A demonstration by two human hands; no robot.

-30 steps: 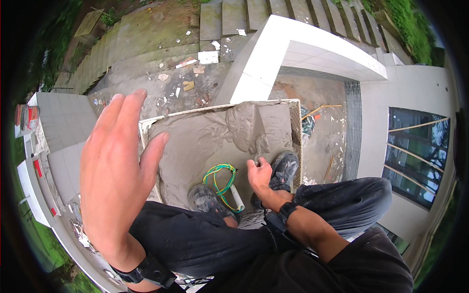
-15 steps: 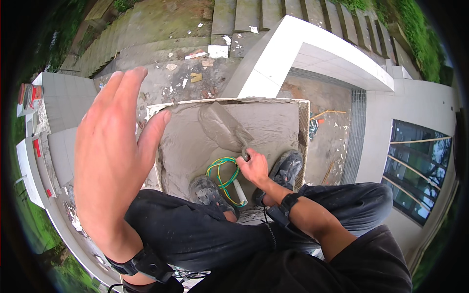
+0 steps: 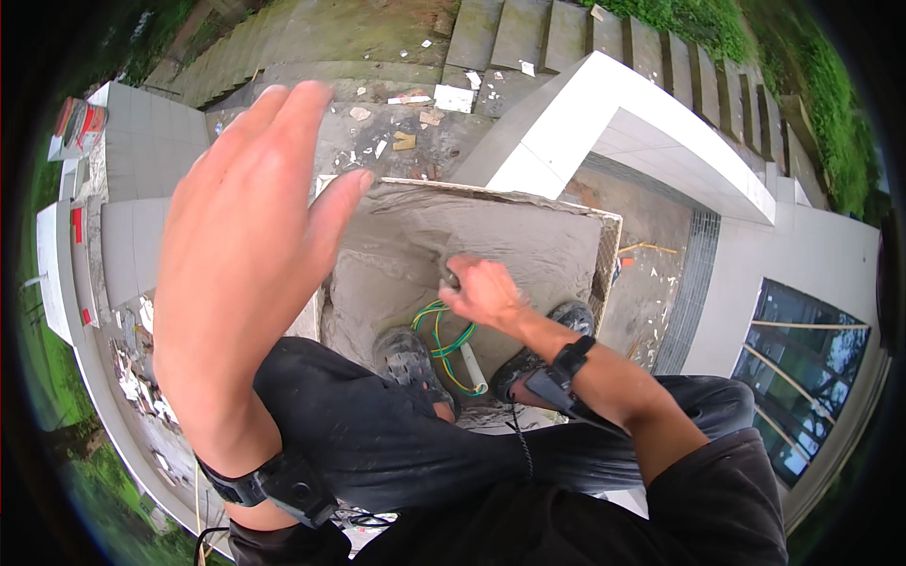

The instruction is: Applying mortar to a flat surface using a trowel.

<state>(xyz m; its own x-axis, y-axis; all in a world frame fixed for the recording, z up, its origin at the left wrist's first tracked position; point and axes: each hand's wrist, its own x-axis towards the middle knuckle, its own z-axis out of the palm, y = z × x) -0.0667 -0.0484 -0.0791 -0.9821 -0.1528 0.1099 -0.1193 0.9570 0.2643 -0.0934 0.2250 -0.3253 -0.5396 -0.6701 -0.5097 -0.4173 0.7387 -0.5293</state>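
Wet grey mortar (image 3: 538,231) covers the small square platform (image 3: 608,253) outdoors; grey stone steps (image 3: 564,38) lie well beyond. The right hand (image 3: 486,291) reaches forward, its fingers curled round the handle of the mortar-smeared grey trowel (image 3: 450,274), whose blurred blade is at the mortar. The left hand (image 3: 247,231) is raised, open, visibly holding nothing.

The left hand (image 3: 247,250) blocks the upper left side of the mortar bed (image 3: 538,236), its palm out of sight. The right hand (image 3: 485,291) is blurred and covers most of the handle (image 3: 451,274), whose far end is lost in the mortar. The right forearm (image 3: 613,379) hides part of the right shoe (image 3: 572,318), the shirt (image 3: 722,495) runs off the lower edge, and pale scraps (image 3: 380,149) are too small to identify
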